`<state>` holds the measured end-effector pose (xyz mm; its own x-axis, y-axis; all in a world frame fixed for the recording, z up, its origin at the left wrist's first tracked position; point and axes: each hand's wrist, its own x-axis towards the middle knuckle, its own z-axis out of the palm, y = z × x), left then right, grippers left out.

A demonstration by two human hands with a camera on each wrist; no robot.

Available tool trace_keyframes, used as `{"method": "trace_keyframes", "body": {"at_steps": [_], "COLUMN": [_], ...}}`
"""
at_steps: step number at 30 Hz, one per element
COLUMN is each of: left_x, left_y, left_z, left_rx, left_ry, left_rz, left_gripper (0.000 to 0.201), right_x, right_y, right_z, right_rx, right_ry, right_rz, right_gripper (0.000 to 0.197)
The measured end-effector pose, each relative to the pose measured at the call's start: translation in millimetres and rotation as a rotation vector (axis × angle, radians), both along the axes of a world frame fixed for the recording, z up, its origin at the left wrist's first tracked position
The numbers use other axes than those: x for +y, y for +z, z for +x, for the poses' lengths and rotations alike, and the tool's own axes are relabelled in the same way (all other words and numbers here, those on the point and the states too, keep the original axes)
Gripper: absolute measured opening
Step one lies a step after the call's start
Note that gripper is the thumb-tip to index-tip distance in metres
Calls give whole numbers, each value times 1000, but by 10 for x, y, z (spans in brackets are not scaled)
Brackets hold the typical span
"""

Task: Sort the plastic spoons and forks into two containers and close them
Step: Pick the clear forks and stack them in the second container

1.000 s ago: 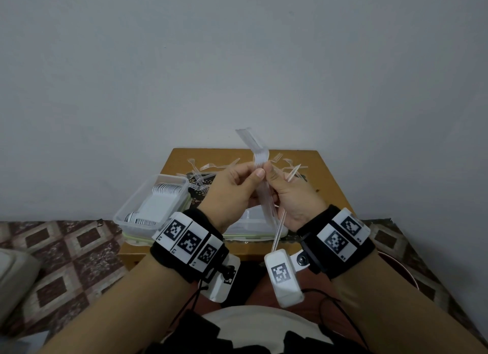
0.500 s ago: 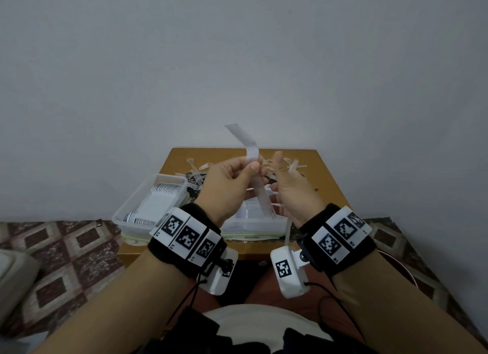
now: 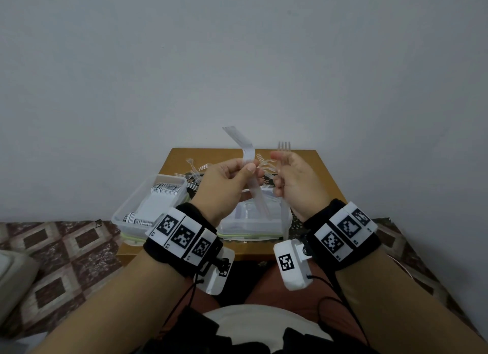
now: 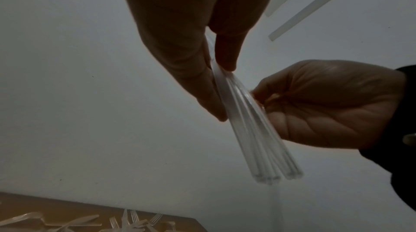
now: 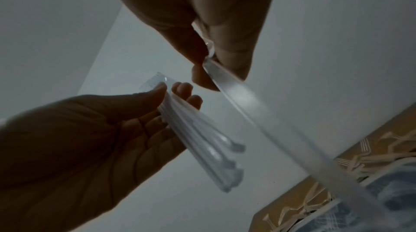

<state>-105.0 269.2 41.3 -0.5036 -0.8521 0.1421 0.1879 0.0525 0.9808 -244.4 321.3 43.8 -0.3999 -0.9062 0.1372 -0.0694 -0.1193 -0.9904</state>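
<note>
A nested stack of clear forks [image 3: 252,179] is pinched above the worktop [image 3: 326,179] by the left hand [image 3: 224,184], a single fork [image 3: 284,146] by the right hand [image 3: 295,184], and slippage could be caused by smooth, loosely stacked handles.

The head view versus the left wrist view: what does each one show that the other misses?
Only the head view shows the two clear containers: the left container packed with stacked white cutlery, and the right container. It also shows the tines of the single fork above the right hand.

Only the left wrist view shows the handle ends of the fork bundle from below.

Both show the left hand pinching that bundle, the right hand beside it, and loose forks on the wooden table.
</note>
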Motion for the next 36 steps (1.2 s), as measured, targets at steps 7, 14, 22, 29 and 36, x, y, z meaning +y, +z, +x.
{"method": "trace_keyframes", "body": {"at_steps": [7,14,22,29,36], "left_x": [32,11,-29,-139,-435], "left_y": [-43,-106,-119,-83,-21], "left_z": [-12,-21,4,-5,-30], "left_rx": [-108,-194,-239,-120,-525], "left_ry": [-24,74,91,3,146], "left_rz": [-94,-254,-297,-98,-561], "left_gripper": [17,16,17,16,14], "right_x": [-23,-55,-13,-14,-109], "right_y": [-46,-117,-103,-55,-1], "right_z": [91,171,224,129,-61], "right_rx": [-203,-161,-193,-52,232], "right_ry": [-203,-258,-149,-14,4], "right_rz": [-193,-168,-183,-185,-142], "right_gripper": [16,8,9,21,39]}}
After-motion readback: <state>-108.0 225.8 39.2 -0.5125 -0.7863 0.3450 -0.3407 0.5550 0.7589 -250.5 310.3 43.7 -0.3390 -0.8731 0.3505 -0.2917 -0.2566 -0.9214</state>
